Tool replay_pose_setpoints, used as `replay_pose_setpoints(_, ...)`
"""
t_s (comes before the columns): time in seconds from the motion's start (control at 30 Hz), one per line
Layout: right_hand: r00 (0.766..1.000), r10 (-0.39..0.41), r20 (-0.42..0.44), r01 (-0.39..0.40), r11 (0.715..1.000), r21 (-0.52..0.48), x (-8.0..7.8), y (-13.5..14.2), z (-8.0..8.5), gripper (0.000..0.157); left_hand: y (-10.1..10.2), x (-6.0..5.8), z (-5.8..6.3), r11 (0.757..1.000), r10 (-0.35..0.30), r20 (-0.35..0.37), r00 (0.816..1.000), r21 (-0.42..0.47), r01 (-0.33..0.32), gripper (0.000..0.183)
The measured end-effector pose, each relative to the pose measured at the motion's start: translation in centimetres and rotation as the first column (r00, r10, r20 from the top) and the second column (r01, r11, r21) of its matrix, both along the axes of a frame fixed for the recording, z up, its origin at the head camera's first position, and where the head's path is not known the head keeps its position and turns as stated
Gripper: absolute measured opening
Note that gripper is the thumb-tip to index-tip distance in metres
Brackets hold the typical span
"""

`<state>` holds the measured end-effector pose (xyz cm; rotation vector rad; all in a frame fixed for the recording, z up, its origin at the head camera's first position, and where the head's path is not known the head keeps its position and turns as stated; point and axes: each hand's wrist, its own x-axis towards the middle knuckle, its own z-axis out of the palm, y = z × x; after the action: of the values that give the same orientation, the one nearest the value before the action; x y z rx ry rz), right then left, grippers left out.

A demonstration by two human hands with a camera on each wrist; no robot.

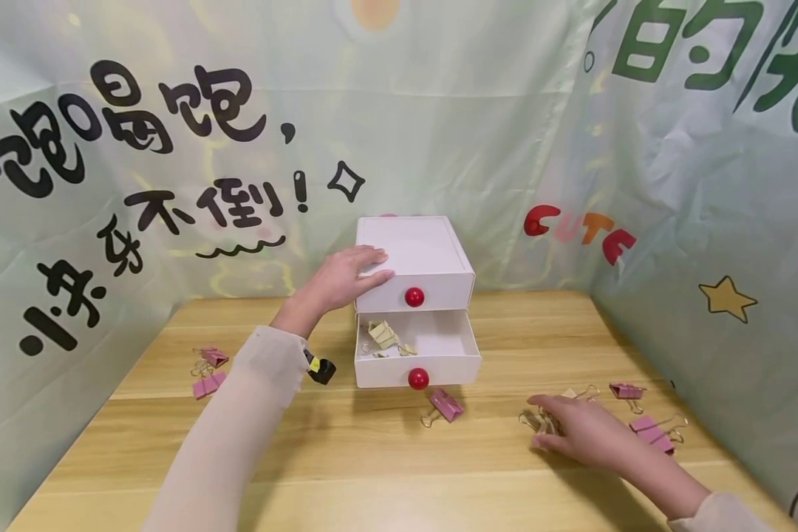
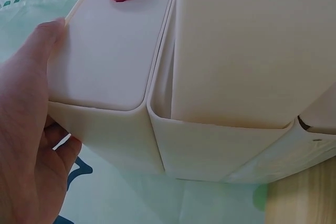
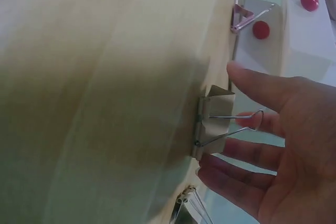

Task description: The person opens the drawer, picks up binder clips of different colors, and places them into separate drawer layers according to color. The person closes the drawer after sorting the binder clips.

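Observation:
A white two-drawer box [image 1: 415, 242] with red ball knobs stands at the back middle. Its lower drawer [image 1: 379, 373] is pulled out and contains cream binder clips [image 1: 382, 335]. My left hand [image 1: 339, 281] rests on the top left corner of the box, thumb near the upper front edge. At the right of the table, my right hand [image 1: 592, 432] spreads around a cream binder clip [image 3: 216, 121]. In the right wrist view the thumb stands apart from the clip, and the other fingers are close behind it; contact is unclear.
A pink binder clip [image 1: 446, 405] lies before the drawer. More pink clips lie at the left [image 1: 209, 385] and at the right [image 1: 652, 433] of the wooden table [image 1: 346, 473]. Another cream clip [image 3: 190, 208] is near my right fingers. Printed cloth [image 1: 439, 148] hangs behind.

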<state>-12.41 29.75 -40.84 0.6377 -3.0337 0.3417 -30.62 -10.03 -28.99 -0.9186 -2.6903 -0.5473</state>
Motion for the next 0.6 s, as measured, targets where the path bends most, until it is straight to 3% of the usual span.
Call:
replay_pose_setpoints(0.37,1.000,-0.021,-0.016,0.022,0.999,0.046,-0.43,-0.06,-0.65,0.070,-0.27,-0.19,0.04,1.000,-0.012,0.011,1.000,-0.008,0.012,0.060)
replay_pose_setpoints(0.6,0.999,-0.054,-0.006,0.054,0.998,0.028,-0.88,-0.39,-0.03,0.057,-0.20,-0.09,0.13,1.000,-0.015,0.015,1.000,-0.011,0.016,0.060)
